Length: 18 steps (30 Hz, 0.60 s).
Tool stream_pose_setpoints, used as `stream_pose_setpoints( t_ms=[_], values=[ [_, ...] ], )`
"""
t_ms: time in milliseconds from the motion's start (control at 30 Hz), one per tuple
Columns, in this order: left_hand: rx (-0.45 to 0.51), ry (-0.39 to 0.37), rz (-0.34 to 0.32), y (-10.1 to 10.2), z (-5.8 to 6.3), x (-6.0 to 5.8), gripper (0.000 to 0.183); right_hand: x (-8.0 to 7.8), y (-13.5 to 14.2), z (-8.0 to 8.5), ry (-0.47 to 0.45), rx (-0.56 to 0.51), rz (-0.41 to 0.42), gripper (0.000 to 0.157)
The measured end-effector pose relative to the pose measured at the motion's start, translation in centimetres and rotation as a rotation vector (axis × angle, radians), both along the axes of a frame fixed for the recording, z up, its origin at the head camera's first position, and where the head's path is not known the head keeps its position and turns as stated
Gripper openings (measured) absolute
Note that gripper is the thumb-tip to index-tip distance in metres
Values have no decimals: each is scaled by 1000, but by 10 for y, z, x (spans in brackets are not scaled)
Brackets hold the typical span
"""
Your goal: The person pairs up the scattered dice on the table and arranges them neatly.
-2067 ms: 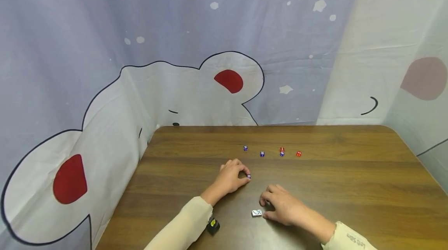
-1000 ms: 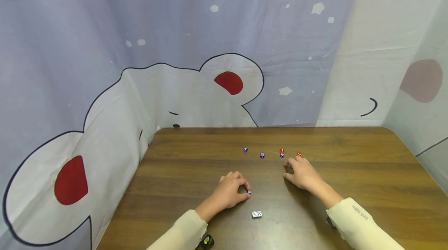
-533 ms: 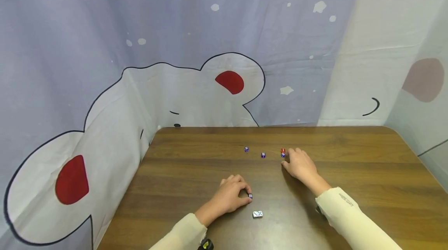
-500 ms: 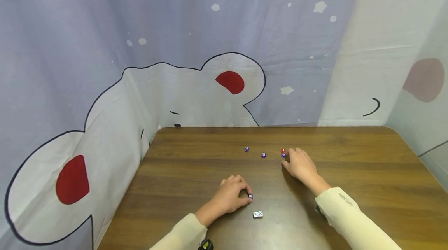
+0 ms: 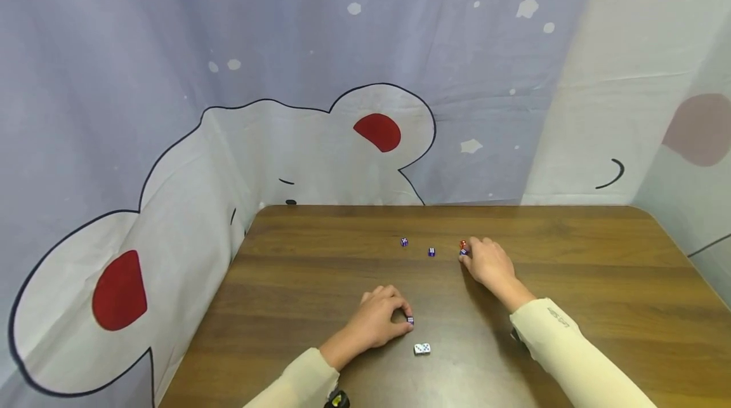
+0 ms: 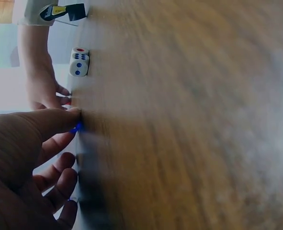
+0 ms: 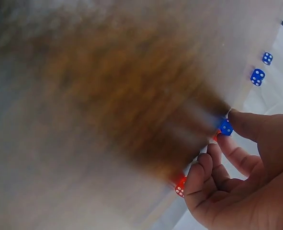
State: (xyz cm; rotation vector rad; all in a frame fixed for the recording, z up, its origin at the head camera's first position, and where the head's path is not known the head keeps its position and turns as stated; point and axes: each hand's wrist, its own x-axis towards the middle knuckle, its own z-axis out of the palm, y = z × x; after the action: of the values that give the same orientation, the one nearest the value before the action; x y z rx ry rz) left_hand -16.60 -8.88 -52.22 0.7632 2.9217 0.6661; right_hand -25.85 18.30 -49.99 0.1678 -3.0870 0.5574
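My left hand pinches a blue die between thumb and forefinger, low on the table. In the left wrist view that die is mostly hidden behind the thumb. Farther back, my right hand has thumb and forefinger on opposite sides of another blue die, pinching it. A red die sits right against that blue die, on its far side. One more red die shows by the curled outer fingers in the right wrist view; the hand covers it in the head view.
Two white dice stand side by side on the wooden table, nearer the body. Two more blue dice, one at the back and one closer to the right hand, lie apart. A printed curtain hangs behind the table.
My left hand drew its blue die towards the body, near the white dice, then stayed there. My right hand left the white dice, reached to the back right and closed on a blue die.
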Motion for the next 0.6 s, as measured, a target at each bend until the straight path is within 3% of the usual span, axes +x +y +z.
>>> stream_pose_setpoints(
  t_ms=[333,600],
  values=[
    [-1,5,-8,2,-1,0,17,-1,1,1,-30,4,-7,18],
    [0,17,3,1,-1,0,17,7,-2,2,-52,31,42,20]
  ],
)
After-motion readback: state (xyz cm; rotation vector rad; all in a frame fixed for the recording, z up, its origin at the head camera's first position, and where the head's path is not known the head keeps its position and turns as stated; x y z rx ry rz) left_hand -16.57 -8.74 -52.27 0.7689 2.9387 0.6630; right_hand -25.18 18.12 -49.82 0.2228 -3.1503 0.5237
